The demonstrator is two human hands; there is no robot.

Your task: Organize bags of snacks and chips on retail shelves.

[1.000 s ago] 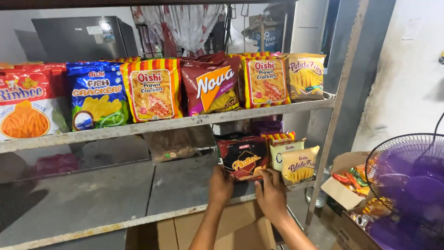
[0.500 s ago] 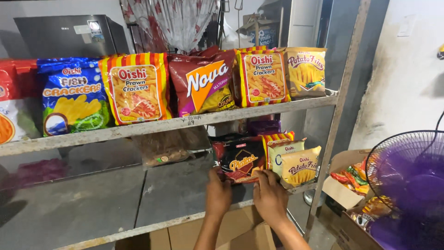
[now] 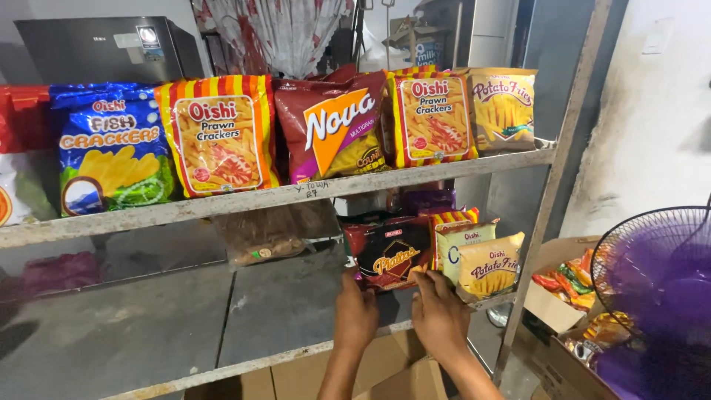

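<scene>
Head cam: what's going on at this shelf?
A person is working at a metal rack of snack bags. Both hands are on the lower shelf: the left hand and right hand touch the bottom edge of a dark red-and-black chip bag, which stands upright beside smaller yellow bags. The upper shelf carries a full row of upright snack bags. A cardboard box of snacks and a purple fan sit to the right.

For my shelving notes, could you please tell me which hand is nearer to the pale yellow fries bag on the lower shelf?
Right. The right hand is just below and left of the fries bag, fingertips at the dark chip bag beside it. The left hand is farther left, under the dark bag.
</scene>
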